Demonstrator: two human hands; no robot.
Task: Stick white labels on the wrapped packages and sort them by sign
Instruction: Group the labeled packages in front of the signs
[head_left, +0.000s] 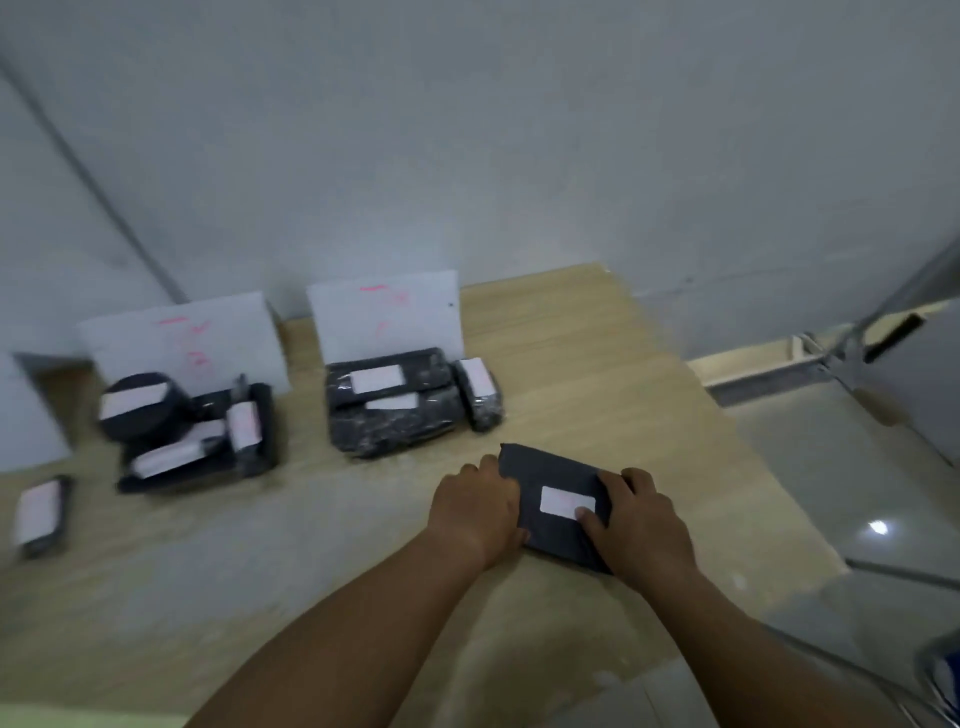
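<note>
A flat black wrapped package (550, 470) lies on the wooden table (597, 374) with a white label (563, 502) on its top. My left hand (480, 506) grips the package's left edge. My right hand (641, 522) holds its right side, with the thumb pressing on the label's lower right corner. Behind it, two white signs with red writing stand against the wall: one sign (387, 312) has a pile of labelled black packages (395, 410) in front of it, the other sign (182, 338) has a second labelled pile (197, 431).
A single labelled black package (41, 512) lies at the far left near a third white sign (23, 415). The table's right edge drops to a tiled floor (831, 493). A grey wall stands behind the signs.
</note>
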